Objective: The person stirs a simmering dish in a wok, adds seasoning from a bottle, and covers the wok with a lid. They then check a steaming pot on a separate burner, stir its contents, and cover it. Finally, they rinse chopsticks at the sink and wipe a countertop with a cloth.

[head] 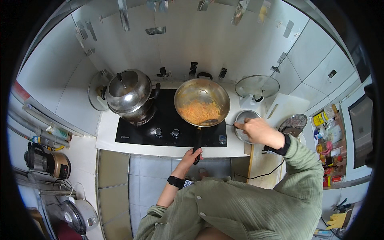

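Observation:
A steel wok (184, 90) sits on the right side of the black cooktop (168, 114), with shredded orange food (199, 111), like carrot strips, at its bottom. My left hand (189, 159) grips the wok's black handle (198, 141) in front of the cooktop. In my right hand (259, 130) is a metal spatula (209, 122), reaching leftward over the wok's rim with its head at the food's near edge. Below my right hand rests a round metal bowl (247, 113), partly covered by the hand and forearm.
A lidded steel pot (129, 100) stands on the left burner. Glass lids (256, 84) lean at both sides. To the right are a white cutting board (288, 105), a perforated skimmer (294, 123) and shelved bottles (328, 150). A rice cooker (85, 214) stands at lower left.

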Action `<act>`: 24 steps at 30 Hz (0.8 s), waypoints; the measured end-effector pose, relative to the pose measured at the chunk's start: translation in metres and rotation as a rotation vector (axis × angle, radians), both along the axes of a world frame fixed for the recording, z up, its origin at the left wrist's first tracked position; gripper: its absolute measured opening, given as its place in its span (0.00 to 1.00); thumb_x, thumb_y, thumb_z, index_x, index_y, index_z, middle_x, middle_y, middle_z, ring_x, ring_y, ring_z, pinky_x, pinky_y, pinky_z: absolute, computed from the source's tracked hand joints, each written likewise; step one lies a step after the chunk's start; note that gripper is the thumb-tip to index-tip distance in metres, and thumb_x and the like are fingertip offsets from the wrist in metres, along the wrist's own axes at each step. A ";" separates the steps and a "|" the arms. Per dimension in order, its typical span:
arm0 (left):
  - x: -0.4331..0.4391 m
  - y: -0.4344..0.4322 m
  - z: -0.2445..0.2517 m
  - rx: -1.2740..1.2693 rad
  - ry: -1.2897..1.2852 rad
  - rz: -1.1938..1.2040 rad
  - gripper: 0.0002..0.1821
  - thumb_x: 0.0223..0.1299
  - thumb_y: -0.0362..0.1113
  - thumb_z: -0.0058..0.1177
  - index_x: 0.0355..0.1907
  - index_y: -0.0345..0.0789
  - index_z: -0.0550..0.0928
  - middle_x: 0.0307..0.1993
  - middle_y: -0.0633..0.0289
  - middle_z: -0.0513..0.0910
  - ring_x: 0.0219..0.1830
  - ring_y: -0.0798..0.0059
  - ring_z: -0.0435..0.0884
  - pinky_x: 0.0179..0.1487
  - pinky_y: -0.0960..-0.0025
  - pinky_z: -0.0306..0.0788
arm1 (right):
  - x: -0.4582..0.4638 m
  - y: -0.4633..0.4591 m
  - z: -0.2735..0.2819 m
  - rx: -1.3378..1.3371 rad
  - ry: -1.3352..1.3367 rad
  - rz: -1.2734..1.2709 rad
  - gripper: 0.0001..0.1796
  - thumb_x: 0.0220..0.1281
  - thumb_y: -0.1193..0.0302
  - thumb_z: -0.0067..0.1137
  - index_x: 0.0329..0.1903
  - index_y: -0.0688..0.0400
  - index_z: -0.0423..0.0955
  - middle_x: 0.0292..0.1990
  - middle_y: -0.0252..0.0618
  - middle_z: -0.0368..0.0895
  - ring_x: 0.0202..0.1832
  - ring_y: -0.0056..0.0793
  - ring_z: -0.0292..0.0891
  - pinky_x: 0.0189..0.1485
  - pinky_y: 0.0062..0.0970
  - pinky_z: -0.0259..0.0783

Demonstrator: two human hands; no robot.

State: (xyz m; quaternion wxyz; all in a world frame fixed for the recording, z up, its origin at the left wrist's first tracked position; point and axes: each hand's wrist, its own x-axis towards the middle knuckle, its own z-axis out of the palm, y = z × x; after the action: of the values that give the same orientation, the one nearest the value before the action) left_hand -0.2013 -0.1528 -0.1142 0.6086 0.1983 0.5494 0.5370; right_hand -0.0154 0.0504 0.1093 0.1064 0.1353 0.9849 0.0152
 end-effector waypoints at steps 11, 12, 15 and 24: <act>0.004 -0.001 0.004 0.015 0.005 0.041 0.19 0.66 0.48 0.50 0.40 0.32 0.78 0.28 0.65 0.80 0.33 0.79 0.77 0.39 0.78 0.67 | -0.045 0.090 -0.036 -0.190 0.311 -0.326 0.22 0.50 0.75 0.57 0.53 0.58 0.75 0.40 0.53 0.80 0.44 0.50 0.76 0.46 0.41 0.72; 0.004 -0.001 0.005 0.011 0.006 0.041 0.19 0.66 0.48 0.50 0.40 0.32 0.78 0.28 0.65 0.80 0.33 0.80 0.77 0.39 0.78 0.67 | -0.057 0.098 -0.040 -0.172 0.312 -0.348 0.22 0.51 0.73 0.58 0.53 0.54 0.75 0.39 0.53 0.80 0.43 0.50 0.76 0.45 0.41 0.71; 0.004 0.000 0.007 0.024 0.016 0.039 0.18 0.65 0.49 0.50 0.39 0.33 0.78 0.28 0.65 0.80 0.32 0.80 0.76 0.38 0.78 0.66 | -0.090 0.113 -0.055 -0.166 0.262 -0.351 0.22 0.52 0.71 0.58 0.54 0.51 0.75 0.38 0.52 0.80 0.43 0.50 0.76 0.45 0.42 0.71; 0.006 0.000 0.003 0.018 0.045 0.069 0.18 0.65 0.49 0.51 0.38 0.33 0.77 0.26 0.67 0.78 0.32 0.78 0.78 0.39 0.76 0.69 | -0.080 0.105 -0.051 0.138 0.169 0.346 0.29 0.48 0.74 0.56 0.57 0.41 0.73 0.35 0.39 0.75 0.31 0.38 0.77 0.29 0.34 0.70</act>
State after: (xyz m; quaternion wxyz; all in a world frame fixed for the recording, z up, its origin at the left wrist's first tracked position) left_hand -0.1951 -0.1524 -0.1108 0.5754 0.1970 0.5647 0.5578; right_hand -0.0951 0.1559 0.0583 0.0097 -0.0283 0.9956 0.0891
